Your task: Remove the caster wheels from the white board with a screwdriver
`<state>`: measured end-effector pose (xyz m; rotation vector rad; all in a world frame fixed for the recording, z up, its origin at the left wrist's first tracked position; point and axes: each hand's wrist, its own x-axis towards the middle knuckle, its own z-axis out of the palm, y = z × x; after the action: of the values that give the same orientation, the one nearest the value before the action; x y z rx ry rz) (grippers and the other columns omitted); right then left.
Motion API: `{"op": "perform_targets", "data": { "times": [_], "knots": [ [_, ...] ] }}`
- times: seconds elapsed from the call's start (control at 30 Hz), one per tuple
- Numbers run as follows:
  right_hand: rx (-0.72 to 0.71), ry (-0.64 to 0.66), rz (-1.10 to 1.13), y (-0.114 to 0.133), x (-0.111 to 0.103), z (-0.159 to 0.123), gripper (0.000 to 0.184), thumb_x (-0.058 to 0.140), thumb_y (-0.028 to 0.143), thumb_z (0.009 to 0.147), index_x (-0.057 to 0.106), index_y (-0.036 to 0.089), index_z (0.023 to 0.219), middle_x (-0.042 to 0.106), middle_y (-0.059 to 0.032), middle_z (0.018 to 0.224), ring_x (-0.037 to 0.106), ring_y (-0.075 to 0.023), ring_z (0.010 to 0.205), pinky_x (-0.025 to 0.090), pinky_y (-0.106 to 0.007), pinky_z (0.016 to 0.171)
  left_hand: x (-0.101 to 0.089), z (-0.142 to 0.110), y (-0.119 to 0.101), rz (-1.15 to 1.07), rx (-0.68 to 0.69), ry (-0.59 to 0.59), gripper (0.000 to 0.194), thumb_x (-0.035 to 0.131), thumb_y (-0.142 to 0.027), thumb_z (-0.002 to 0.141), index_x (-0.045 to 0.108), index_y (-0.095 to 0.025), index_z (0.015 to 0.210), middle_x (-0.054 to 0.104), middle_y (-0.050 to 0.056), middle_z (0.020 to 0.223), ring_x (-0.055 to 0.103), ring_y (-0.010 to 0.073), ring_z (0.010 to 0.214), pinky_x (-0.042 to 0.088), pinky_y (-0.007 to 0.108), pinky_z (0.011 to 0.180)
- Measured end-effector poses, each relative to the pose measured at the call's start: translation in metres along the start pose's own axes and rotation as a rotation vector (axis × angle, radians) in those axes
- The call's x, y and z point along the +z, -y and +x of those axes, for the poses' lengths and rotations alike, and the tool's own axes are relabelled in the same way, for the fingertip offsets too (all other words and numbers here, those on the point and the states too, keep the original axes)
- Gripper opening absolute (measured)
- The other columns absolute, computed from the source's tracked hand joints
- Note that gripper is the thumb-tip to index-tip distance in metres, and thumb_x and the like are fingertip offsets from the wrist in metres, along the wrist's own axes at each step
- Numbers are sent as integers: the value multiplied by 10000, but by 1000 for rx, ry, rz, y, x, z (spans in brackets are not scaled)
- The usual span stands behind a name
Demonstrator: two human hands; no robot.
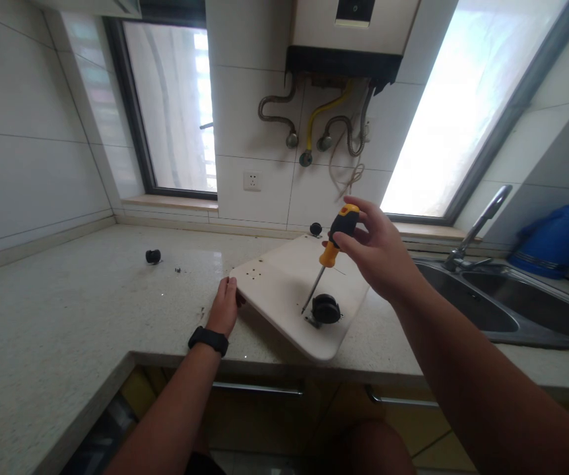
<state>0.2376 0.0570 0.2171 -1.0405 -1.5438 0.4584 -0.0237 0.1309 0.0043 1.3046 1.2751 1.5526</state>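
Note:
My right hand (376, 244) is closed on the yellow and black handle of a screwdriver (342, 231). Its shaft slants down, and the tip is at the mounting plate of a black caster wheel (326, 309); whether it sits in a screw cannot be told. The caster stands near the front corner of a white board (274, 293) with rounded corners. A second caster (315, 229) is at the board's far corner. Screw holes show at its left corner, where my left hand (224, 307) grips the edge, fingers partly hidden below. A black band is on that wrist.
A loose caster (152, 256) lies on the speckled counter (91, 297) at left, with small dark screws (178, 270) beside it. At right are a steel sink (482, 330), a faucet (477, 224) and a blue item (556, 231). A water heater (348, 39) hangs above.

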Motion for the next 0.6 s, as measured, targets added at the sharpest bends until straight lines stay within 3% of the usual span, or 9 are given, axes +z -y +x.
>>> {"op": "perform_targets", "data": {
  "times": [0.17, 0.33, 0.47, 0.6],
  "knots": [
    [74, -201, 317, -21, -7, -10, 617, 875, 305, 718, 604, 310, 1273, 626, -9, 1185, 756, -219, 933, 650, -570, 948, -1, 3, 4, -11, -2, -8, 515, 449, -706, 982, 609, -220, 1035, 625, 15, 801, 597, 197, 698, 482, 331, 663],
    [177, -505, 554, -44, -10, -47, 613, 938, 290, 629, 615, 258, 1148, 652, 2, 1118, 769, -223, 914, 678, -549, 886, 1, 7, 13, -22, -27, -59, 602, 482, -700, 970, 509, -198, 1301, 619, 9, 814, 602, 198, 680, 486, 331, 642],
    [309, -658, 647, -60, -12, -87, 621, 949, 303, 627, 607, 255, 1143, 715, 17, 1007, 783, -206, 868, 701, -441, 818, 2, 10, 14, -15, -2, -111, 579, 493, -639, 980, 433, -199, 1352, 607, 13, 864, 604, 199, 724, 498, 331, 675],
    [386, -767, 757, -73, -14, -118, 516, 961, 267, 622, 623, 223, 1009, 728, 28, 938, 771, -156, 894, 692, -314, 822, -3, -7, -6, 25, 67, -237, 454, 525, -521, 985, 453, -212, 1309, 587, 27, 946, 599, 214, 868, 497, 349, 806]
  ]
}}
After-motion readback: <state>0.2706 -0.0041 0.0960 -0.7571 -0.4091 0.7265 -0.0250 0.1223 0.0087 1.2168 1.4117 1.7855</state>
